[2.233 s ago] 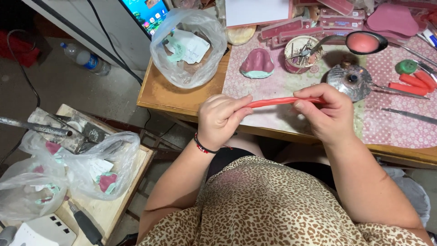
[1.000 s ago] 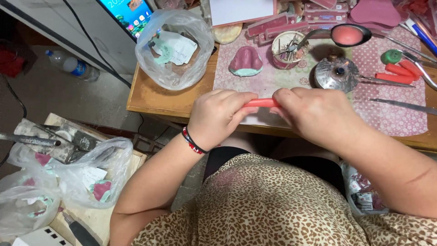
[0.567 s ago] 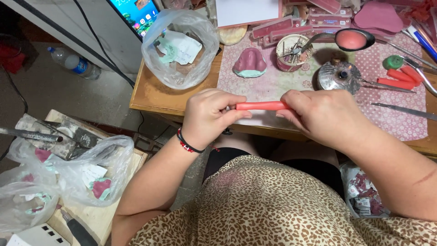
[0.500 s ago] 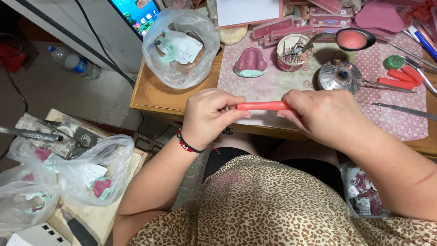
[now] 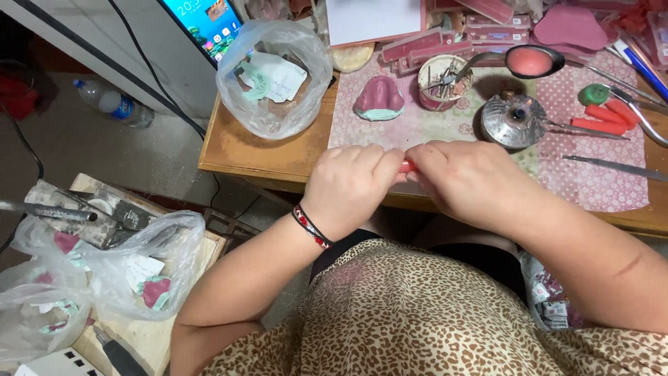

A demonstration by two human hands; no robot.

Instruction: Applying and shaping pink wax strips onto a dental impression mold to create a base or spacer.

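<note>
Now both hands closed round red wax strip [image 5: 407,166], held over near edge of surface [image 5: 257,150]: left hand [image 5: 351,184], right hand [image 5: 473,182], knuckles nearly touching. Judgement: press evenly with thumbs, keep strip level, avoid twisting; most of strip hidden.

top [image 5: 417,320]: leopard print, tan ground with dark brown spots, sleeveless, both arms bare | garment under top: black, visible at the lap edge | left hand [image 5: 351,184]: bare, no rings seen | left wrist: beaded bracelet [image 5: 311,226], black, red and white beads | right hand [image 5: 473,181]: bare, wrist unadorned
</note>
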